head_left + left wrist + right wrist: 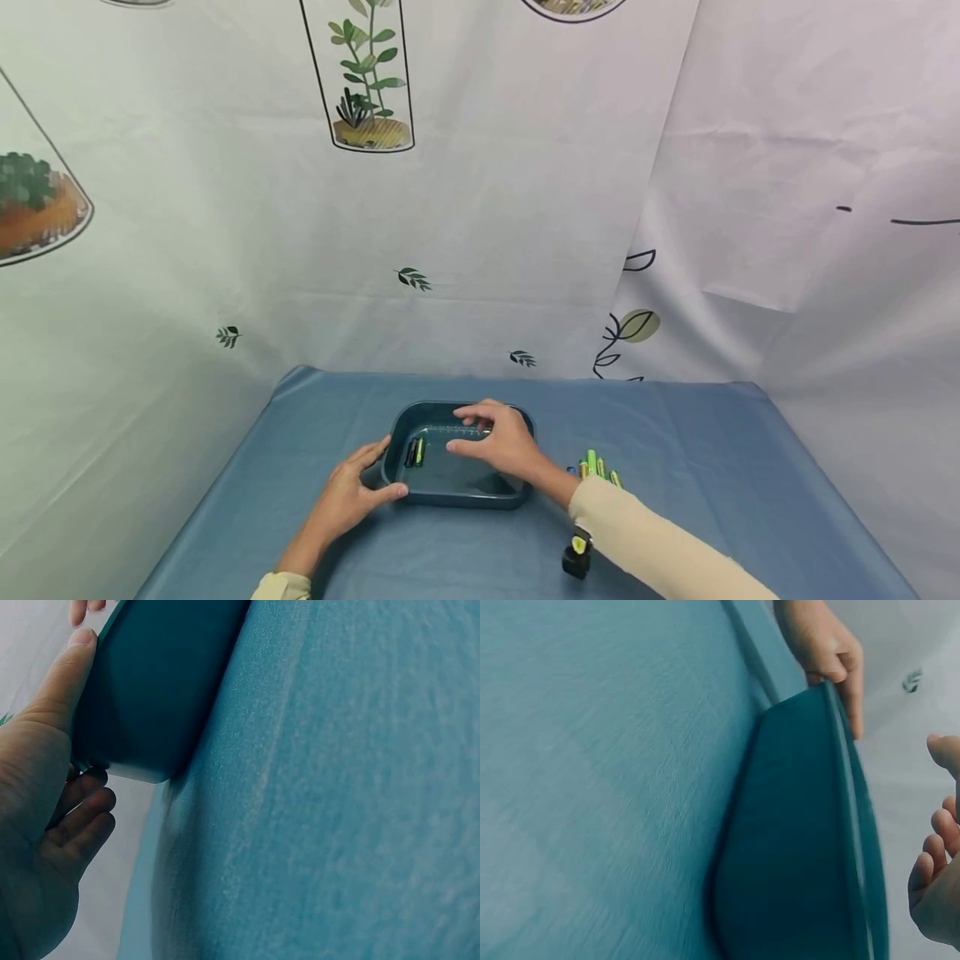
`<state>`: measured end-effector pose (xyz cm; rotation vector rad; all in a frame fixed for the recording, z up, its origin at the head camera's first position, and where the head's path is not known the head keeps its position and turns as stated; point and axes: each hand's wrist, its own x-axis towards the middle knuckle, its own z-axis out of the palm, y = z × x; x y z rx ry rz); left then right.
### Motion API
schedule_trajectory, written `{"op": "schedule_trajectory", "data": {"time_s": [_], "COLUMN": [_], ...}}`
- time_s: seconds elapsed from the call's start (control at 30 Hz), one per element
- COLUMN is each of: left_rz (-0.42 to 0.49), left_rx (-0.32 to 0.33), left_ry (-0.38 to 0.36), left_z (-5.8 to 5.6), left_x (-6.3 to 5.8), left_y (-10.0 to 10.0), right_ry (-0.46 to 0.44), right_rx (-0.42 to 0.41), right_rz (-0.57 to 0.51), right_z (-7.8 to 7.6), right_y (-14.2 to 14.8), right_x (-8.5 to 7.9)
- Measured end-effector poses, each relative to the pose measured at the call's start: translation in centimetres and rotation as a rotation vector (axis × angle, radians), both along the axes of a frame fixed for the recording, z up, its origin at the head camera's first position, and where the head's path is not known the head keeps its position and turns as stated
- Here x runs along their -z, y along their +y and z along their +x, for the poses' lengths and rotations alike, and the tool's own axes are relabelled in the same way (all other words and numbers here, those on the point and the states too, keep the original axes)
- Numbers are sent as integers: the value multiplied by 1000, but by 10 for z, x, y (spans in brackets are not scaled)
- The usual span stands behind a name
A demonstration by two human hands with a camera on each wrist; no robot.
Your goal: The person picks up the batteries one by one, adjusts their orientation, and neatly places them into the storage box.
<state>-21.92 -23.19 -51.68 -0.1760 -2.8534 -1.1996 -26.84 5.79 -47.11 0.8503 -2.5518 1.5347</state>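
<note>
A dark teal tray (465, 501) with raised walls sits on the blue cloth. Inside it, near the left end, two small slim sticks (416, 452), one dark and one green, lie side by side. My left hand (341, 497) grips the tray's left end, thumb on the near rim and fingers round the side; the left wrist view shows the thumb along the wall (150, 690). Over the tray's right half hovers my right hand (501, 437), fingers loosely bent and apart from the thumb, nothing seen between them. In the right wrist view that hand (941, 847) is beside the rim.
Several green and yellow sticks (592, 465) lie right of the tray, partly hidden by the right forearm. A small black device (577, 560) shows beside the right sleeve. Blue cloth (690, 467) covers the table, and printed white sheets (487, 208) hang behind it.
</note>
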Motion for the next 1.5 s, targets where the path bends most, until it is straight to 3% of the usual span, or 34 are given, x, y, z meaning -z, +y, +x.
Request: {"op": "schedule_trajectory", "data": {"time_s": [0.23, 0.5, 0.7, 0.93, 1.17, 1.5], "left_rz": [-10, -12, -15, -2, -5, -3], "left_rx": [6, 10, 9, 6, 0, 2], "left_ry": [0, 5, 7, -17, -10, -7], "left_z": [1, 1, 1, 1, 1, 1], "left_x": [1, -1, 0, 1, 1, 0], "left_y": [-1, -2, -2, -2, -2, -2], "right_ry": [47, 74, 120, 93, 60, 91], "right_rx": [71, 215, 305, 382, 382, 332], "right_rz": [4, 37, 79, 119, 200, 295], "right_z": [14, 26, 30, 37, 42, 42], "right_y": [38, 83, 115, 157, 190, 218], "right_x": [-1, 3, 12, 25, 41, 57]}}
